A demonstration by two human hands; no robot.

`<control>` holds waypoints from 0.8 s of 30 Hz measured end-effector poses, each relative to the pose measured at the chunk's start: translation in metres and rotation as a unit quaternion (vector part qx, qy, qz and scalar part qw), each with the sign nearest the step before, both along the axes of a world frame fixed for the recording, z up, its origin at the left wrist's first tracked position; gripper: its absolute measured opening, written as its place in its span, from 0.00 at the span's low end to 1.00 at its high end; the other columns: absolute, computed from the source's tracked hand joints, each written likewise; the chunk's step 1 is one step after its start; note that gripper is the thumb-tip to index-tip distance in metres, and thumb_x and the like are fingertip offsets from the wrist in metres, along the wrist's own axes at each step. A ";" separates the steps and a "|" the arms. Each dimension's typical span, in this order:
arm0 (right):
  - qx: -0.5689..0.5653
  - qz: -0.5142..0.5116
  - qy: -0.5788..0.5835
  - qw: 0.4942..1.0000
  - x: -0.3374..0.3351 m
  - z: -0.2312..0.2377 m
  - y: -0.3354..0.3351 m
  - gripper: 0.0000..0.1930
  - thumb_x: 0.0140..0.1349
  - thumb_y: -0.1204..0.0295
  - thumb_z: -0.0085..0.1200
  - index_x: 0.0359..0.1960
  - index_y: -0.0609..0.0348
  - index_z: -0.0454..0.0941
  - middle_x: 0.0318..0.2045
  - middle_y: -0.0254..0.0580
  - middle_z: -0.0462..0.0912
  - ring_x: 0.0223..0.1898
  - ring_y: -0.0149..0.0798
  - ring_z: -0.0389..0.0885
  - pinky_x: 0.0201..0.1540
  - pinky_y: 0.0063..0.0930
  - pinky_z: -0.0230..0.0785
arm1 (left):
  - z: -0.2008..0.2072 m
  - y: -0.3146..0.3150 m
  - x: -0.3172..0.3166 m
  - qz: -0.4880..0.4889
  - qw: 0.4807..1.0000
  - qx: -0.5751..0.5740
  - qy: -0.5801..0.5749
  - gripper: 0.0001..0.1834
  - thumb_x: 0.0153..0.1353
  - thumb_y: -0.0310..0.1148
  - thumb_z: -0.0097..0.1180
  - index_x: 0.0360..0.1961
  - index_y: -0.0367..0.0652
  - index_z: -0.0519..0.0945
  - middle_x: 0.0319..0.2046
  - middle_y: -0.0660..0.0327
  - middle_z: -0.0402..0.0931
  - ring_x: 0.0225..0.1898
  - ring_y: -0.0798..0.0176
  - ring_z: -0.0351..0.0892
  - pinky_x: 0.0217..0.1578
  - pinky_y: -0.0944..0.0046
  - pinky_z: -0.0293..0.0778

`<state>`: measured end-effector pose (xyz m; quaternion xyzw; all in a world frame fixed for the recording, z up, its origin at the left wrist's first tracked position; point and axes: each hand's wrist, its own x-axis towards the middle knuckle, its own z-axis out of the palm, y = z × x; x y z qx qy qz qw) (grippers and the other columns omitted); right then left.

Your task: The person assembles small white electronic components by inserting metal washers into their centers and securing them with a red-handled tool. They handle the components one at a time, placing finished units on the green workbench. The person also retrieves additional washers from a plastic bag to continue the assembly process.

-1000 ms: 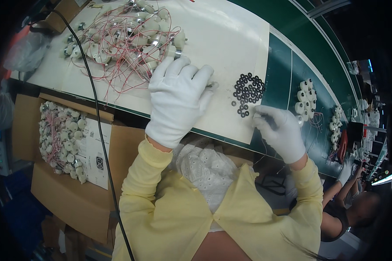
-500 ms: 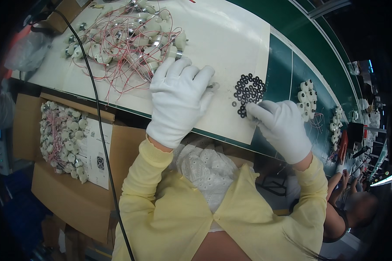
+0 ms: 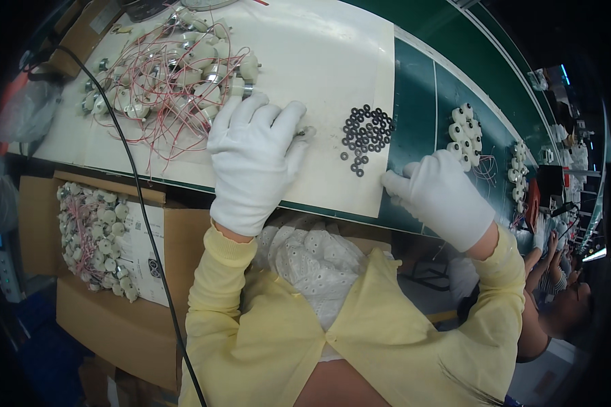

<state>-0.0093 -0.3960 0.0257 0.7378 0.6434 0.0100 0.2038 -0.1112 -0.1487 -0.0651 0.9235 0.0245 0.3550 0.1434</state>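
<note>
Rings lie clustered on the worktop, back from its near edge, just beyond and left of the right hand, the nearer; its fingers curl in, whether on a ring cannot be told. The left hand pinches a grey part.

- My left hand wears a white glove, plain and close-fitting, ending at the wrist
- My right hand wears one to match, just as white, with soft creases
- My cardigan is pale yellow, with a small button at the chest, parting below it
- My sleeves are long, the same yellow, bunched in folds, with snug cuffs
- Under the cardigan I have a white garment, patterned with little eyelets
</note>
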 end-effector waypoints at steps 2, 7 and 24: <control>0.028 -0.033 0.058 0.997 0.001 -0.003 -0.003 0.09 0.63 0.65 0.59 0.33 0.54 0.73 0.20 0.33 0.71 0.23 0.37 0.74 0.29 0.34 0.60 | 0.001 0.000 -0.001 0.005 1.000 0.005 0.004 0.16 0.52 0.35 0.70 0.42 0.44 0.85 0.32 0.61 0.80 0.44 0.50 0.80 0.48 0.49 0.74; 0.173 -0.330 0.409 0.833 -0.011 -0.012 -0.022 0.14 0.70 0.65 0.57 0.49 0.63 0.81 0.32 0.41 0.87 0.28 0.39 0.86 0.33 0.32 0.74 | 0.002 -0.004 -0.004 0.021 0.999 0.005 0.025 0.17 0.54 0.36 0.69 0.45 0.45 0.86 0.37 0.59 0.81 0.47 0.49 0.81 0.54 0.48 0.73; 0.227 -0.341 0.141 0.901 -0.030 -0.015 -0.057 0.17 0.58 0.59 0.68 0.47 0.51 0.83 0.28 0.41 0.85 0.31 0.46 0.85 0.32 0.40 0.72 | -0.001 -0.007 -0.002 0.028 0.998 0.033 0.038 0.19 0.55 0.33 0.69 0.49 0.45 0.85 0.39 0.59 0.83 0.52 0.48 0.80 0.60 0.46 0.70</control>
